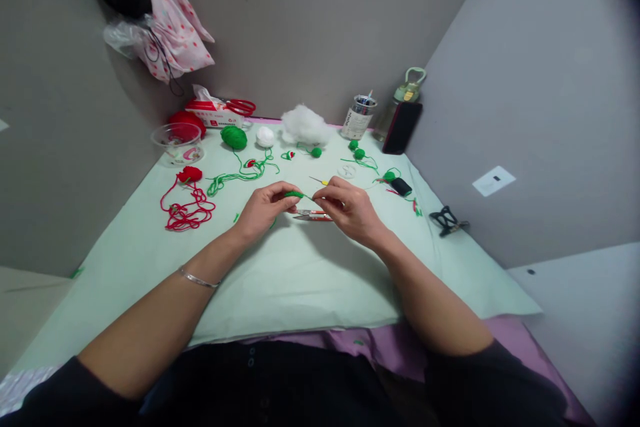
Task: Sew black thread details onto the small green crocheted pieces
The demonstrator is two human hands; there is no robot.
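My left hand (267, 207) pinches a small green crocheted piece (294, 194) between thumb and fingers. A thin green yarn strand (307, 197) runs from that piece to the closed fingertips of my right hand (350, 208). Just behind the right fingers shows a yellow-handled crochet hook (323, 181), its thin metal end pointing left; whether those fingers touch it I cannot tell. Thread snips (313, 216) with orange-red handles lie under and between the hands, partly covered by the right one.
Behind the hands are a green yarn ball (234, 138), a white yarn ball (265, 137), white stuffing (305, 125) and small green balls (359, 154). Tangled red yarn (187, 210) lies left, near a clear tub (177, 147). A phone (403, 128) leans against a bottle; a black claw clip (447, 221) lies right.
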